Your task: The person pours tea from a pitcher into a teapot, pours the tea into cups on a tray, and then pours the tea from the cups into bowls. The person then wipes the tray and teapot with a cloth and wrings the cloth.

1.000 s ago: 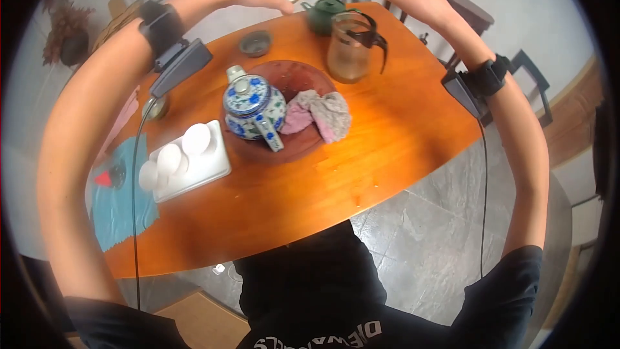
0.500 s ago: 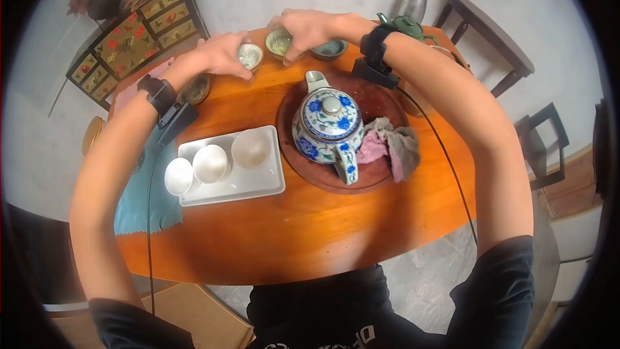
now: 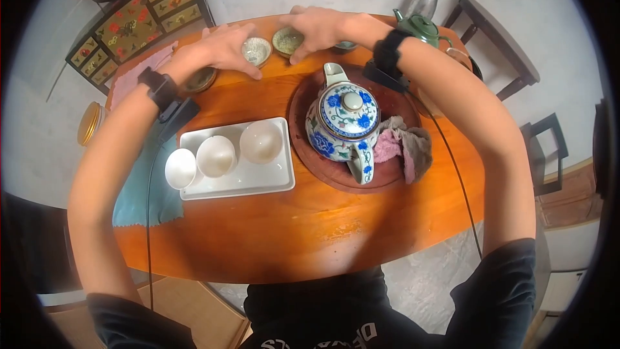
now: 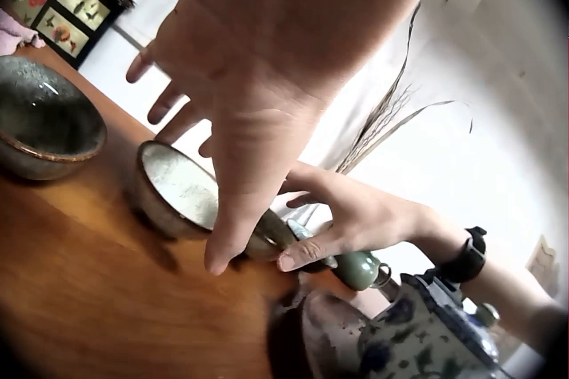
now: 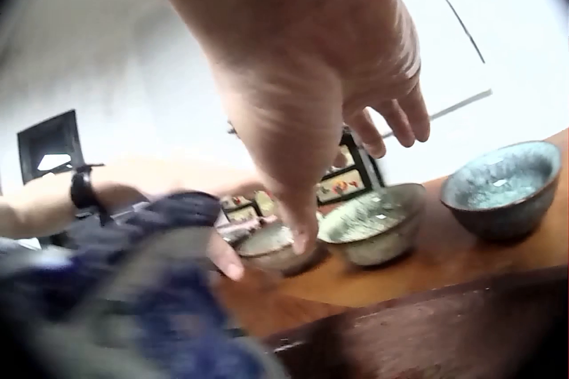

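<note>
At the table's far edge, a pale speckled cup (image 3: pixel 258 52) and a green cup (image 3: pixel 288 40) stand side by side. My left hand (image 3: pixel 229 48) is at the pale cup's left, fingers extended and thumb spread in front of it. On the green cup's right is my right hand (image 3: pixel 320 26), its fingers loosely extended and its thumb near the rim in the right wrist view. A blue-green bowl (image 5: pixel 507 197) sits to the right of the green cup, mostly behind my right hand in the head view. A dark bowl (image 4: pixel 49 121) stands left of the pale cup.
A blue-and-white teapot (image 3: pixel 342 116) and a pink-grey cloth (image 3: pixel 403 148) are on a round red-brown tray (image 3: pixel 303 148). Nearer left, a white tray (image 3: pixel 258 185) holds white cups. A green teapot (image 3: pixel 418 28) stands at the back right, beside a glass pitcher.
My right hand has brought the green cup from the back right down beside the pale cup and loosened from it. My left hand stays by the pale cup. The head view has turned left.
</note>
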### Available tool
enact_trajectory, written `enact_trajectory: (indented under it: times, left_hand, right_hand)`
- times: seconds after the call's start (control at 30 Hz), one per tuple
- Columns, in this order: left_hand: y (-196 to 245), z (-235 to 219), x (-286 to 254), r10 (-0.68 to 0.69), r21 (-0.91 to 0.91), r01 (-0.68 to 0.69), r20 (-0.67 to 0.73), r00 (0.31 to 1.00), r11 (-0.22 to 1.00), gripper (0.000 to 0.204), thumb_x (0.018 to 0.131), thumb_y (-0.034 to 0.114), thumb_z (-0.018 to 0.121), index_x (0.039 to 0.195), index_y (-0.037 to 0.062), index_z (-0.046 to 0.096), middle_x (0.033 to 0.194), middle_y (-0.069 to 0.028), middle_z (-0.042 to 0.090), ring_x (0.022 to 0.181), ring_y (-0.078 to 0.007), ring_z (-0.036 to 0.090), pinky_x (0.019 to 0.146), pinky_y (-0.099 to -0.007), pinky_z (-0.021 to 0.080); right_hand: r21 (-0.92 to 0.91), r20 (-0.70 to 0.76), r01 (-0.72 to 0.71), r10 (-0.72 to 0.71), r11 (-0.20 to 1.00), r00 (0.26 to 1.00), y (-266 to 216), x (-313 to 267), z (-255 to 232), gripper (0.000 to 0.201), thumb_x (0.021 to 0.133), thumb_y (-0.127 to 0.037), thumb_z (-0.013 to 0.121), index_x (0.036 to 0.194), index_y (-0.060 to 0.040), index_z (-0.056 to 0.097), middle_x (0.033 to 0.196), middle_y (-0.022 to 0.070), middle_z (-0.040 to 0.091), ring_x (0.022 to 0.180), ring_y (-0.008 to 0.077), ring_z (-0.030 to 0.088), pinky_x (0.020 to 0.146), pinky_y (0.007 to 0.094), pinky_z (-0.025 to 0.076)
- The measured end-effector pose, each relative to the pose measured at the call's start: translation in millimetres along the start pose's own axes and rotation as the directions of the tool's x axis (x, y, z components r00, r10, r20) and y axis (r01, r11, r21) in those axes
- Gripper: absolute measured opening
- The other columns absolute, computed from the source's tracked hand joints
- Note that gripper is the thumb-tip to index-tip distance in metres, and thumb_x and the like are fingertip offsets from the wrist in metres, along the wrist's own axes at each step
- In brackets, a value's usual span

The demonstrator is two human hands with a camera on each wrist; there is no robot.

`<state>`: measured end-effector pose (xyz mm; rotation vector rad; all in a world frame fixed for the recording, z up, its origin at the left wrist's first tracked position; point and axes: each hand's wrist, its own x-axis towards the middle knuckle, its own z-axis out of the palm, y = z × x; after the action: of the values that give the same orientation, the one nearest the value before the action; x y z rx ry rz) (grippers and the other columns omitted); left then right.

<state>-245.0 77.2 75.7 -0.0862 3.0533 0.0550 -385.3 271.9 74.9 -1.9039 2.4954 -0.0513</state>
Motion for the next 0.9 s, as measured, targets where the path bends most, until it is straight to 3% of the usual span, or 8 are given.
enact_trajectory:
  times: [0.1, 0.23, 0.33, 0.5, 0.57, 0.63, 0.77, 0.9]
  left_hand:
    - [3, -10, -36, 0.121, 0.032, -0.117, -0.214, 0.969, 0.993, 0.104, 0.072, 0.047, 0.086, 0.157, 0.0129, 0.036, 0.151, -0.0193, 0.047, 0.145, -0.0374, 0.036, 0.118, -0.0542, 0.029]
    - [35, -20, -123, 0.255, -0.184, -0.420, -0.562, 0.787, 0.889, 0.072, 0.082, 0.016, 0.080, 0.147, 0.0088, 0.048, 0.144, -0.0158, 0.053, 0.138, -0.0351, 0.044, 0.115, -0.0448, 0.038]
    - [81, -30, -178, 0.261, -0.212, -0.459, -0.591, 0.763, 0.863, 0.062, 0.078, 0.005, 0.080, 0.136, 0.0079, 0.058, 0.135, -0.0133, 0.059, 0.130, -0.0339, 0.052, 0.110, -0.0428, 0.043]
    - [130, -26, -210, 0.333, -0.433, -0.623, -0.574, 0.748, 0.652, 0.051, 0.074, 0.000, 0.077, 0.123, 0.0062, 0.066, 0.126, -0.0108, 0.067, 0.126, -0.0311, 0.060, 0.108, -0.0431, 0.045]
    - [143, -18, -209, 0.367, -0.346, -0.648, -0.605, 0.707, 0.678, 0.050, 0.074, 0.003, 0.078, 0.122, 0.0059, 0.066, 0.123, -0.0100, 0.068, 0.118, -0.0289, 0.063, 0.101, -0.0408, 0.048]
    - [155, -10, -207, 0.370, -0.459, -0.658, -0.570, 0.733, 0.597, 0.049, 0.075, 0.003, 0.079, 0.122, 0.0050, 0.066, 0.122, -0.0105, 0.068, 0.114, -0.0271, 0.064, 0.099, -0.0372, 0.049]
    - [191, -4, -199, 0.344, -0.660, -0.637, -0.537, 0.770, 0.397, 0.059, 0.077, 0.003, 0.080, 0.133, 0.0048, 0.062, 0.124, -0.0107, 0.067, 0.110, -0.0246, 0.066, 0.093, -0.0337, 0.051]
    - [221, 19, -171, 0.443, -0.556, -0.673, -0.507, 0.739, 0.487, 0.073, 0.077, 0.005, 0.082, 0.143, 0.0030, 0.051, 0.121, -0.0154, 0.065, 0.108, -0.0282, 0.066, 0.091, -0.0385, 0.055]
  right_hand:
    - [0.012, -0.275, 0.011, -0.007, 1.000, 0.961, -32, -63, -32, 0.053, 0.092, -0.029, 0.072, 0.135, -0.0019, 0.057, 0.127, 0.0217, 0.062, 0.116, 0.0409, 0.061, 0.099, 0.0451, 0.050]
    - [0.083, -0.483, -0.012, 0.051, 0.997, 0.874, -97, -190, -56, 0.027, 0.094, -0.013, 0.063, 0.118, -0.0007, 0.064, 0.104, 0.0213, 0.067, 0.100, 0.0418, 0.065, 0.085, 0.0493, 0.053]
    - [0.094, -0.268, -0.352, 0.365, 0.931, 0.892, -134, -253, -32, 0.034, 0.090, -0.014, 0.068, 0.120, 0.0001, 0.063, 0.102, 0.0209, 0.065, 0.098, 0.0409, 0.065, 0.083, 0.0488, 0.056]
    - [0.194, -0.353, -0.444, 0.485, 0.875, 0.800, -135, -283, 18, 0.025, 0.088, -0.011, 0.072, 0.110, 0.0005, 0.068, 0.099, 0.0170, 0.067, 0.092, 0.0362, 0.068, 0.079, 0.0447, 0.057]
    - [0.316, -0.371, -0.433, 0.530, 0.844, 0.762, -140, -289, 10, 0.017, 0.090, -0.009, 0.071, 0.104, 0.0008, 0.069, 0.094, 0.0141, 0.068, 0.085, 0.0313, 0.070, 0.073, 0.0413, 0.059]
    - [0.841, -0.165, -0.320, 0.771, 0.435, 0.615, -160, -295, -6, 0.010, 0.097, -0.007, 0.066, 0.097, 0.0013, 0.070, 0.088, 0.0071, 0.067, 0.072, 0.0159, 0.068, 0.058, 0.0307, 0.056]
    - [0.885, -0.264, -0.151, 0.741, 0.440, 0.617, -186, -302, -11, 0.012, 0.100, -0.009, 0.065, 0.098, 0.0025, 0.068, 0.090, 0.0040, 0.066, 0.068, 0.0084, 0.064, 0.051, 0.0245, 0.051]
    - [0.873, -0.376, -0.033, 0.713, 0.487, 0.592, -184, -297, 1, 0.008, 0.100, -0.007, 0.065, 0.099, 0.0011, 0.068, 0.092, 0.0020, 0.066, 0.084, 0.0054, 0.062, 0.074, 0.0213, 0.050]
